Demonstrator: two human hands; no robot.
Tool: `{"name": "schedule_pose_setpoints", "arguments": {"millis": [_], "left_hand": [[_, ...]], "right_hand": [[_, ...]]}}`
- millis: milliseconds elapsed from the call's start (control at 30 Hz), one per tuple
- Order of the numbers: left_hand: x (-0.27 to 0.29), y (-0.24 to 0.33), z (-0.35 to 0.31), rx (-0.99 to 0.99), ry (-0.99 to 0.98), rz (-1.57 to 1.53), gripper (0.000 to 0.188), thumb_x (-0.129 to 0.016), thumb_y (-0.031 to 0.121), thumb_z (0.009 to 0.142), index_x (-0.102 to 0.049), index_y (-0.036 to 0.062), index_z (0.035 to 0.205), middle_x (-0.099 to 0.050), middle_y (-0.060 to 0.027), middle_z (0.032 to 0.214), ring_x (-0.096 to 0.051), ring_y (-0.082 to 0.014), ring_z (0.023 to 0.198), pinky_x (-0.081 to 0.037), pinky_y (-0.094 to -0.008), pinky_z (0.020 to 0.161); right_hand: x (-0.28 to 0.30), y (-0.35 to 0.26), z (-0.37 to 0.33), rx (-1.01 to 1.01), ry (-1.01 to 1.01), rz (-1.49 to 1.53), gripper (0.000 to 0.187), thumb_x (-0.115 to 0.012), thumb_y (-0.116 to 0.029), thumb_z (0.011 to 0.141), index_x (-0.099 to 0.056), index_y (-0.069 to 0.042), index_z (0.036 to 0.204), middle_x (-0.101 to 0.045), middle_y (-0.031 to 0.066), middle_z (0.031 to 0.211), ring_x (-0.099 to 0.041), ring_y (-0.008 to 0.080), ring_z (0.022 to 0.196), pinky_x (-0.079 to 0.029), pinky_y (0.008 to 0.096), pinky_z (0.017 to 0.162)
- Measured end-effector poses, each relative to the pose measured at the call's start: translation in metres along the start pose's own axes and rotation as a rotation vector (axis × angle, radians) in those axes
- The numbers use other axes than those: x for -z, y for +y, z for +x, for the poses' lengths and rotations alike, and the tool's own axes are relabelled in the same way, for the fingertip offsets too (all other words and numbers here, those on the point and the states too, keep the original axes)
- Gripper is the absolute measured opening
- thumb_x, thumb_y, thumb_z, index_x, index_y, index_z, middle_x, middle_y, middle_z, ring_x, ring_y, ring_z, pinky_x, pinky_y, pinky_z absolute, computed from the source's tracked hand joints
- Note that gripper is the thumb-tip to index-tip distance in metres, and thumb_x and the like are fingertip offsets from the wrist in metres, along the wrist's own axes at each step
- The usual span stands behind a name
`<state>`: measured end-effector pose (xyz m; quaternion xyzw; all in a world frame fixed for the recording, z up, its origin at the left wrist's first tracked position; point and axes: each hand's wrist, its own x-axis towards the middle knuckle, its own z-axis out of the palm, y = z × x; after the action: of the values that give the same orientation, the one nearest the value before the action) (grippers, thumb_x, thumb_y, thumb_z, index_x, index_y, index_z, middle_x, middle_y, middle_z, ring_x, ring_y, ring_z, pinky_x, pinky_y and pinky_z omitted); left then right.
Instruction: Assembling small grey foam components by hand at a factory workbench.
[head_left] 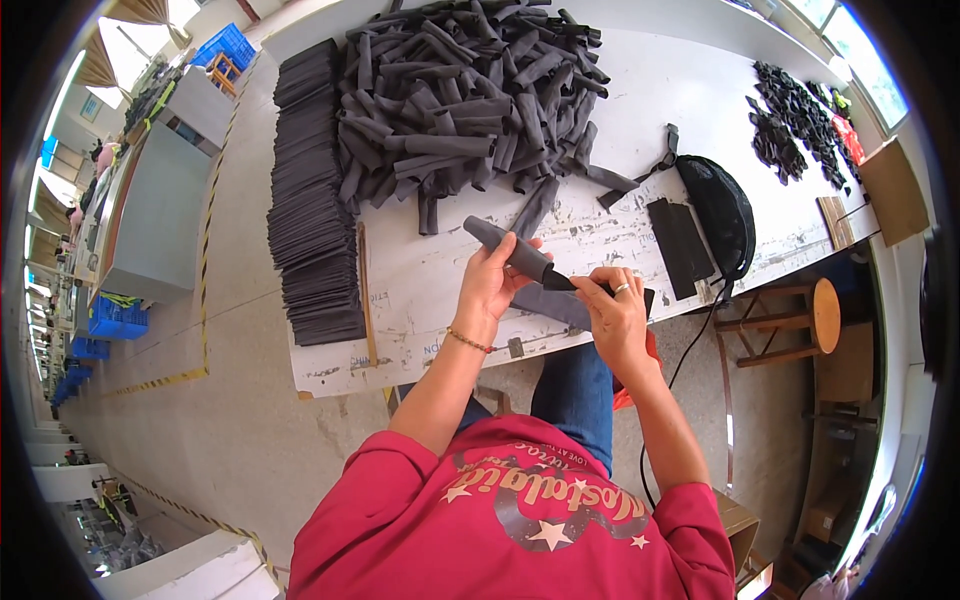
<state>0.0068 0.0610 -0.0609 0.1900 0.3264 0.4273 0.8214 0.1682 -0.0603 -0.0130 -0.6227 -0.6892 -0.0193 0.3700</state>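
Observation:
My left hand (488, 280) is closed round a dark grey fabric tube (515, 257), which slants down to the right over the near part of the table. My right hand (615, 312), with a ring on one finger, pinches a narrow dark end at the tube's lower right opening. I cannot make out whether that end belongs to the tube or is a separate piece. Beneath the hands lies a flat grey fabric strip (553, 306). Another grey piece (535, 208) rests just beyond my left hand. Something dark shows beside my right hand, mostly hidden.
A large heap of grey fabric tubes (450, 110) covers the table's far middle. Left of it runs a long row of stacked flat pieces (312, 200) beside a thin wooden stick (366, 295). To the right are a black rounded bag (715, 215), dark panels (680, 248) and a wooden stool (822, 316).

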Motion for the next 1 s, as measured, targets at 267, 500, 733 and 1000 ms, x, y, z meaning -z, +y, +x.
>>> {"name": "schedule_pose_setpoints", "arguments": {"millis": [267,500,733,1000], "left_hand": [[-0.003,-0.001,-0.007,0.083,-0.076,0.015,0.024,-0.047,0.024,0.103,-0.048,0.0039,0.114,-0.063,-0.0267,0.117,-0.067,-0.0381,0.099,-0.058,-0.0456,0.084],[-0.017,0.001,-0.018,0.027,-0.092,-0.034,0.020,-0.046,0.022,0.103,-0.044,0.0055,0.115,-0.064,-0.0275,0.112,-0.068,-0.0338,0.096,-0.060,-0.0429,0.079],[-0.040,0.002,-0.043,-0.152,-0.160,-0.054,0.036,-0.051,0.021,0.101,-0.037,0.0047,0.130,-0.063,-0.0265,0.114,-0.065,-0.0328,0.106,-0.055,-0.0441,0.090],[-0.034,-0.009,-0.035,-0.180,-0.408,-0.107,0.024,-0.054,0.020,0.100,-0.059,0.0001,0.113,-0.068,-0.0178,0.106,-0.056,-0.0307,0.121,-0.045,-0.0418,0.103]], "right_hand": [[0.003,0.005,0.002,0.112,-0.014,-0.195,0.031,-0.067,-0.004,0.073,-0.070,-0.010,0.103,-0.055,0.0038,0.096,-0.054,0.0242,0.089,-0.041,0.0387,0.081],[0.008,-0.003,0.005,0.177,0.036,-0.283,0.038,-0.066,-0.003,0.070,-0.068,-0.009,0.108,-0.055,0.0039,0.097,-0.056,0.0227,0.090,-0.042,0.0382,0.083],[-0.006,-0.021,0.008,0.089,0.078,-0.237,0.041,-0.070,-0.007,0.077,-0.064,-0.007,0.117,-0.053,0.0084,0.105,-0.054,0.0276,0.096,-0.041,0.0420,0.085],[-0.012,-0.031,-0.004,-0.034,0.015,-0.003,0.047,-0.075,-0.006,0.075,-0.053,-0.004,0.116,-0.054,0.0175,0.110,-0.054,0.0385,0.100,-0.043,0.0479,0.088]]}}
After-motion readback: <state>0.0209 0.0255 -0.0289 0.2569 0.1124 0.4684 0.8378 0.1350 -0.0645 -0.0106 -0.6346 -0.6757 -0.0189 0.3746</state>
